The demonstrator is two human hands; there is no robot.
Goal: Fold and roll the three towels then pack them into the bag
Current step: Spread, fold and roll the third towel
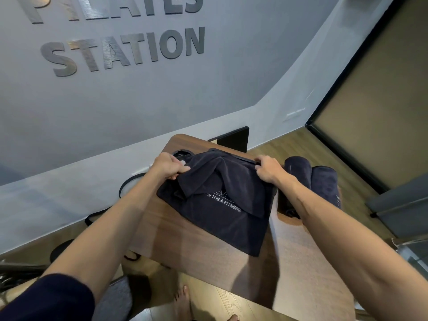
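Note:
A dark navy towel (217, 205) with white lettering lies spread on the wooden table (185, 246), its far part bunched and folded over. My left hand (169, 166) grips the towel's far left corner. My right hand (269, 169) pinches its far right corner near the table's back edge. Two rolled dark towels (311, 179) lie side by side at the table's right end, just beyond my right forearm. No bag is clearly visible.
A grey wall with large lettering rises behind the table. A round cable port (183, 154) and a black panel (234, 139) sit at the table's back. Black cords (125, 184) hang at the left. Wood floor and a bare foot (183, 300) are below.

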